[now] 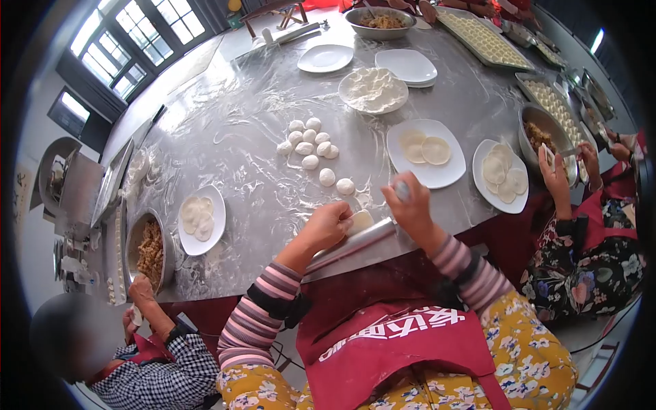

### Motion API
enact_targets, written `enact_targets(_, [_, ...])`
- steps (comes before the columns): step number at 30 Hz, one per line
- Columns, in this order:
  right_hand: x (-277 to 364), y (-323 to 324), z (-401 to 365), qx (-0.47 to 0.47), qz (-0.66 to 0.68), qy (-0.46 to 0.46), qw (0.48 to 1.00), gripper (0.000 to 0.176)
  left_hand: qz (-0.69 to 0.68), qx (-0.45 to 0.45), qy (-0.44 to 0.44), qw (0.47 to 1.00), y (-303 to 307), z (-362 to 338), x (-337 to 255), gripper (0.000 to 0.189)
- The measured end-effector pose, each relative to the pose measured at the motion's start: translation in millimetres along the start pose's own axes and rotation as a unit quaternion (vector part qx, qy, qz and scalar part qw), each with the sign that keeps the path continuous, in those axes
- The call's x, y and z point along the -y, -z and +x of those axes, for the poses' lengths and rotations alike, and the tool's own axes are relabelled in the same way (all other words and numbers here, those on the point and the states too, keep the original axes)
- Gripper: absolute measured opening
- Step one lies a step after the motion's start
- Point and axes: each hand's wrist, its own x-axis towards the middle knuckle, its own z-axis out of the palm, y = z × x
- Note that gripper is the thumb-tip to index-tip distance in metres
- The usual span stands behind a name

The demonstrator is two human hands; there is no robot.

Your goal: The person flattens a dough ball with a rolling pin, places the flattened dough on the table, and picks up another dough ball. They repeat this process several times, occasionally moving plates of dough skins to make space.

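My left hand (328, 224) is closed at the near edge of the steel table, its fingers pinching the edge of a thin dough wrapper (360, 222). To the right, my right hand (410, 203) is wrapped round a pale rolling pin (402, 191), raised a little above the table and pointing away from me. Just beyond my hands lies a group of small white dough balls (309, 162). Beyond my right hand, a square white plate (451, 175) holds a few flat round wrappers (435, 150).
A plate of flour (372, 91) and two white plates stand farther back. Left are a plate of wrappers (197, 219) and a filling bowl (150, 253) beside a co-worker. On the right, another person's hands (557, 179) work near a filling bowl and trays of dumplings (485, 37).
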Motion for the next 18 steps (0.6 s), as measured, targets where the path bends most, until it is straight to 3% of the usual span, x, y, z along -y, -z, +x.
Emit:
enact_targets(1, [-6,-13,11,-0.003,0.001,-0.004,1.000,0.022,0.005,0.004,-0.003,1.000,-2,6,-1,0.012])
enact_targets(3, [-11,-32,29,-0.004,0.014,-0.001,1.000,0.021,0.145,-0.041,-0.013,0.989,-5,17,0,0.017])
enact_targets(6, [-10,-28,26,-0.009,0.026,0.016,1.000,0.022,0.102,-0.005,-0.007,0.995,-1,19,-4,0.021])
enact_targets(8, [-8,-4,4,0.023,-0.077,0.061,0.995,0.022,0.155,0.005,-0.020,0.988,3,11,-3,0.019])
enact_targets(9, [0,6,-8,0.027,-0.077,0.063,0.995,0.022,0.093,-0.001,0.010,0.996,3,6,-2,0.018])
enact_targets(11, [17,23,-22,0.005,0.015,-0.020,1.000,0.022,-0.028,0.007,0.066,0.997,0,0,4,0.016])
enact_targets(15, [-4,-10,4,-0.006,0.004,-0.014,1.000,0.022,0.064,0.016,0.007,0.998,-5,7,-9,0.015])
enact_targets(18, [-13,-35,26,-0.016,0.025,0.020,0.999,0.022,0.123,-0.042,0.017,0.991,-6,21,-11,0.015])
